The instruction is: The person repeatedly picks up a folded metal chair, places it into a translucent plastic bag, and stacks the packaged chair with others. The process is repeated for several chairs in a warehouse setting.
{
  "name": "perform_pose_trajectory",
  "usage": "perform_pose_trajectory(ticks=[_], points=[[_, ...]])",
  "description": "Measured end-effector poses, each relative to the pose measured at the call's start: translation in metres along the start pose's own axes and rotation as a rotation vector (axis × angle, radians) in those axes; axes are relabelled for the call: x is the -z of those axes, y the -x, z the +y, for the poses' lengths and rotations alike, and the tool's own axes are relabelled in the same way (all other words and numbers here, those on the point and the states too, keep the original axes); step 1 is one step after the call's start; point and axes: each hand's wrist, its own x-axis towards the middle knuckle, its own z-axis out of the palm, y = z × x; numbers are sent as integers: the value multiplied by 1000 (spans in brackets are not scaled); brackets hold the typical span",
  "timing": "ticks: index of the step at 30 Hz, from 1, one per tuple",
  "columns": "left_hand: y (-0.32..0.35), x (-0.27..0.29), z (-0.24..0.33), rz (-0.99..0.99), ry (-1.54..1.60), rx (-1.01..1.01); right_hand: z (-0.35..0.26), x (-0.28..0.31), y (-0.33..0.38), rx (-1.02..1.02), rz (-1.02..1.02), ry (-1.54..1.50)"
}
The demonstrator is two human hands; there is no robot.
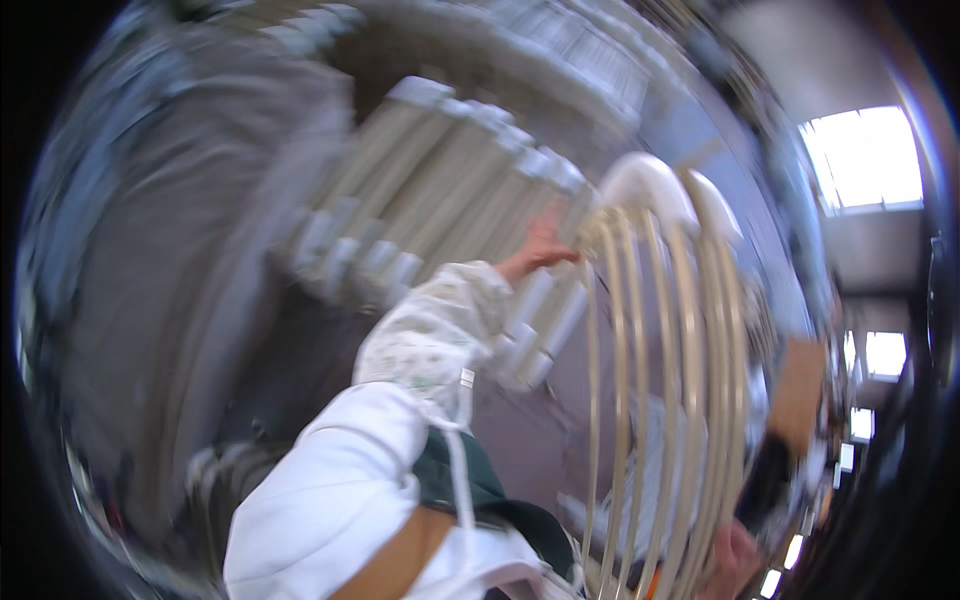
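A bundle of long beige rods point(665, 370) stands before me on the right, with thick white curved pieces point(650, 185) over its far end. My right hand point(735, 555) closes around the rods near the lower edge; part of it is hidden. My left hand point(545, 240) reaches out from a patterned white sleeve, fingers stretched and thumb apart, beside the far end of the bundle. Motion blur hides whether it touches the rods. Beyond it lies a row of similar beige lengths point(440, 180) with white ends.
Grey-brown cloth or sheeting point(190, 220) covers a large area at left. More pale stacked lengths point(570, 50) lie at the far side. A brown cardboard-like piece point(797, 390) is at right, and bright windows point(865, 160) show beyond. Much is blurred.
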Motion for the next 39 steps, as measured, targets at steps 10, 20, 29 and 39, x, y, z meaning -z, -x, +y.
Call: perform_pose_trajectory(ticks=[10, 20, 29, 39], points=[[287, 463, 124, 171, -292, 37, -147, 52, -44, 443, -452, 272], [644, 551, 254, 1064, -739, 702, -539, -196, -40, 1583, -731, 424], [688, 616, 193, 1122, -800, 1242, -853, -602, 73, 1180, -1723, 622], [676, 704, 181, 779, -833, 1674, -899, -777, 123, 2143, -980, 464]])
